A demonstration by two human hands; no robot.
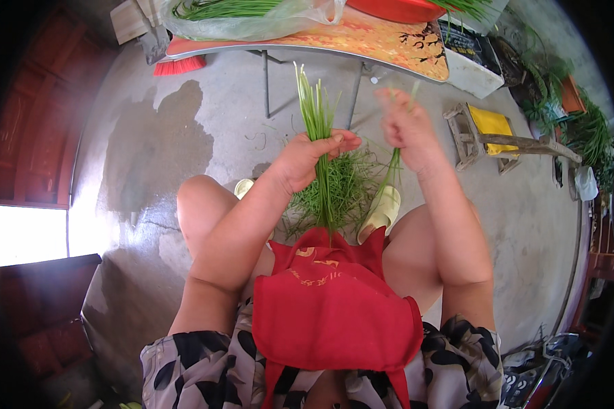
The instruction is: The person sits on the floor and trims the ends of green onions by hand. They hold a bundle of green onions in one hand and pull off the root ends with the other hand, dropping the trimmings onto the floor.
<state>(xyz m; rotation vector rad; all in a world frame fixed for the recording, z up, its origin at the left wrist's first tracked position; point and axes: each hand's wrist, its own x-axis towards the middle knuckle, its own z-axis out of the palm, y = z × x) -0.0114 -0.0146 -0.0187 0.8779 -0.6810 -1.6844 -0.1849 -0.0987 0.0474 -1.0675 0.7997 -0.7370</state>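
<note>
My left hand (317, 153) is closed around a bunch of long green stalks (317, 110), which look like garlic scapes or chives, with their pale ends up and thin tips hanging towards my red apron (337, 317). To its right, my right hand (407, 125) is raised and blurred. A few thin green stalks (395, 162) hang below its palm, and a pale end shows above its fingers. Between my feet, under the hands, a heap of green stalks and trimmings (355, 184) lies on the floor.
Ahead stands a low table (368, 38) bearing a clear plastic bag (256, 28) of green stalks and a red basin (394, 9). A red-bristled broom (179, 65) lies left of it. At right are a wooden stool (463, 138) with yellow cloth and a white box (473, 76).
</note>
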